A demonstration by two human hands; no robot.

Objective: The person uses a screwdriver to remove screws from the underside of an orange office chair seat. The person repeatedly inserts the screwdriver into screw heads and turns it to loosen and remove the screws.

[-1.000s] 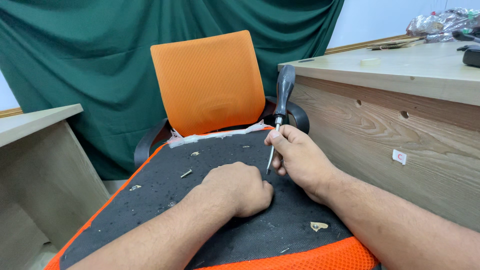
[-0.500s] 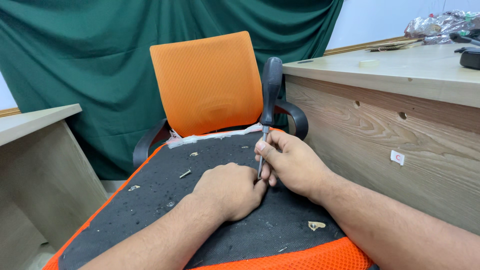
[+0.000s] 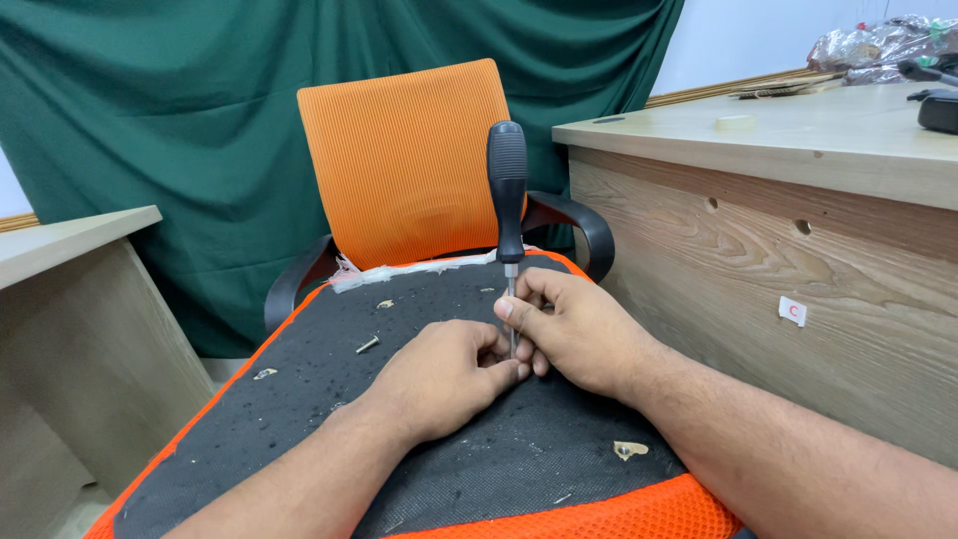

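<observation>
The right hand [image 3: 574, 334] pinched the upright screwdriver [image 3: 508, 200] by its shaft while the curled left hand [image 3: 444, 374] steadied its tip on the black seat underside [image 3: 299, 399], seemingly seating it before turning.

A dark green curtain [image 3: 180, 130] hangs in loose folds across the back of the room and covers most of the rear wall. A strip of pale wall [image 3: 738, 40] shows above it at upper right, and a smaller strip at far left. A light wooden desk [image 3: 798, 220] stands on the right; its side panel shows wood grain, several round holes and a small white sticker [image 3: 793, 311]. A second, paler desk [image 3: 70, 329] stands on the left, its top edge level. Crumpled plastic wrap [image 3: 888, 45] and a roll of tape [image 3: 735, 122] lie on the right desk. Lighting is even and soft, without hard shadows.
</observation>
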